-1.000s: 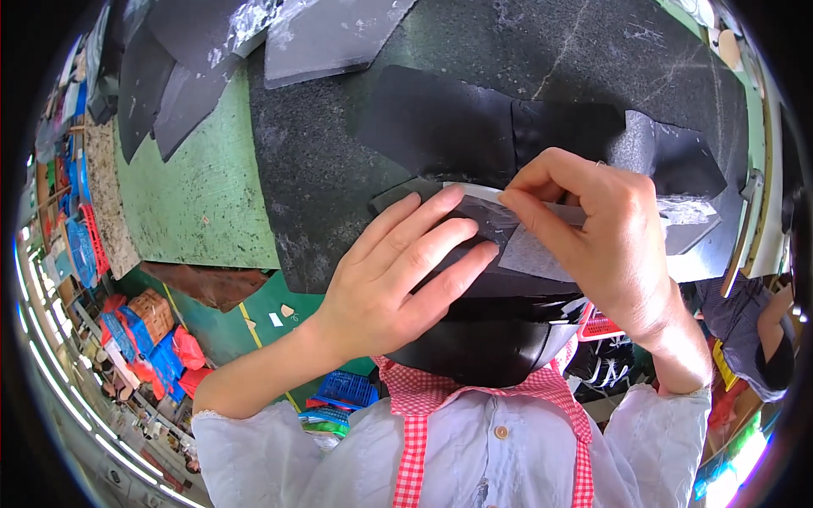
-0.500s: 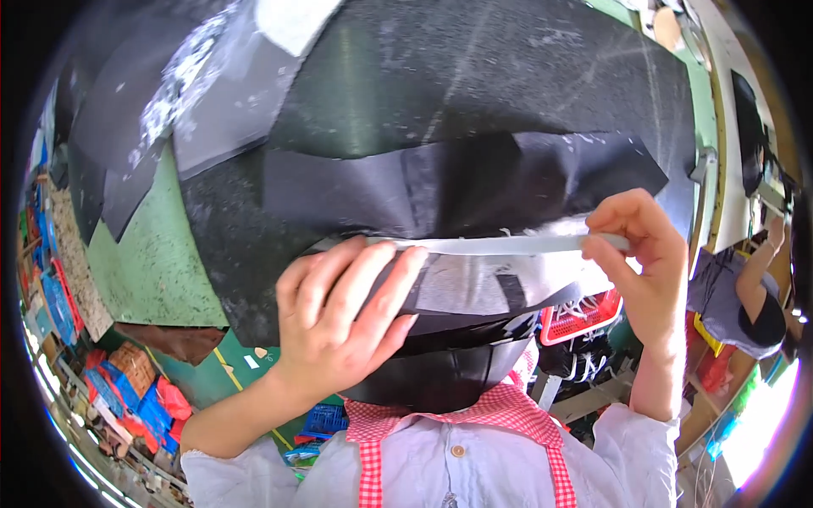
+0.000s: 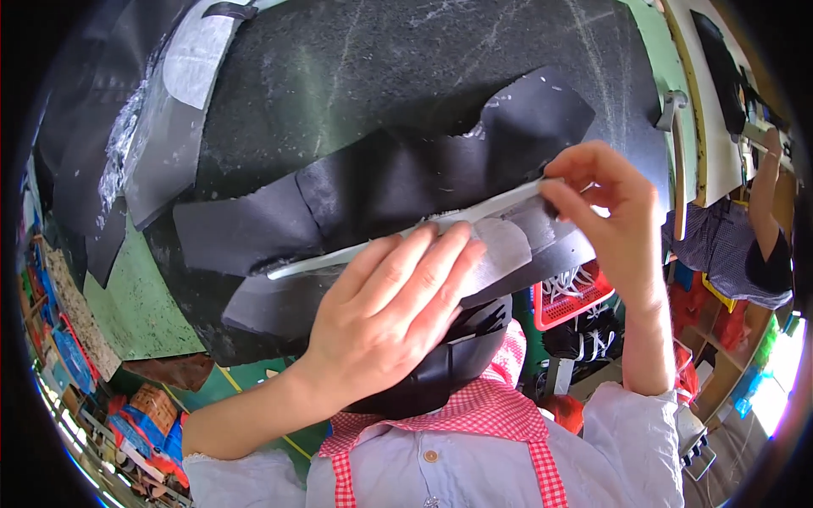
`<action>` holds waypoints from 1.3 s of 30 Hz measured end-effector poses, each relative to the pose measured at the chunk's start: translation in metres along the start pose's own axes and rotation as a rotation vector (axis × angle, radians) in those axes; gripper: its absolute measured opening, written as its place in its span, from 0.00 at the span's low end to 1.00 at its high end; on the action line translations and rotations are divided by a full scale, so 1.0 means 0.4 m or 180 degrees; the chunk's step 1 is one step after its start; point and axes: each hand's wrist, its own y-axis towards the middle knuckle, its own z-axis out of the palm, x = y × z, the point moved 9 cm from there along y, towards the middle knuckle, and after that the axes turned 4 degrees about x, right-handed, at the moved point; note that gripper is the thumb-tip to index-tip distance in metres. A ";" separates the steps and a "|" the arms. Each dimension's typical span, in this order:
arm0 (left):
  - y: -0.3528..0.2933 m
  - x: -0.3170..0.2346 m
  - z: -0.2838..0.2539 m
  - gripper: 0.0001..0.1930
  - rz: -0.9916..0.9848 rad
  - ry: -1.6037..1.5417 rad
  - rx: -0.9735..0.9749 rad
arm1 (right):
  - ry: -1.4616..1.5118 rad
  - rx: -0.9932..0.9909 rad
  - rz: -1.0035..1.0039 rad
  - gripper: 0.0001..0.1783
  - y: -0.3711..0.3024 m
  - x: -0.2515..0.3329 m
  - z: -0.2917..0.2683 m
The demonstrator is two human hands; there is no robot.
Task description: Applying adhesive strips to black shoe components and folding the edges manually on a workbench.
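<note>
A narrow white strip (image 3: 326,261) runs slantwise along the near edge of a long black sheet piece (image 3: 381,178), which looks like leather or a similar material. My left hand (image 3: 381,326) lies with fingers stretched flat over the middle of the strip, pressing on it. Between its thumb and fingers, my right hand (image 3: 614,207) pinches the strip's right end. Below the strip a dark flap with a pale grey patch (image 3: 506,250) shows, partly covered by my left hand.
A scuffed black mat (image 3: 271,93) covers the green table (image 3: 140,305). More black pieces (image 3: 174,144) lie at the left. A red basket (image 3: 572,300) holding white laces stands below the near edge. At the far right, a co-worker's arm (image 3: 766,199) is visible.
The black sheet and strip have turned, their right end now farther away. My left hand has slid right along the strip, uncovering its left end. My right hand has moved left and away from me.
</note>
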 end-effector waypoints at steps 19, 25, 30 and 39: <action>0.105 0.090 -0.149 0.21 -0.0010 -0.0434 0.0359 | -0.1607 0.0054 -0.2185 0.54 0.032 0.210 0.092; 0.145 0.189 -0.125 0.30 -0.0569 -0.0152 0.0717 | -0.1015 0.0835 -0.2146 0.17 0.043 0.190 0.128; 0.154 0.112 -0.155 0.12 0.0353 0.0168 0.0313 | -0.1065 0.0642 -0.2636 0.13 0.011 0.196 0.106; -0.020 -0.049 -0.052 0.24 0.0078 0.1740 0.0978 | -0.2693 0.0426 -0.2718 0.30 -0.223 0.229 0.200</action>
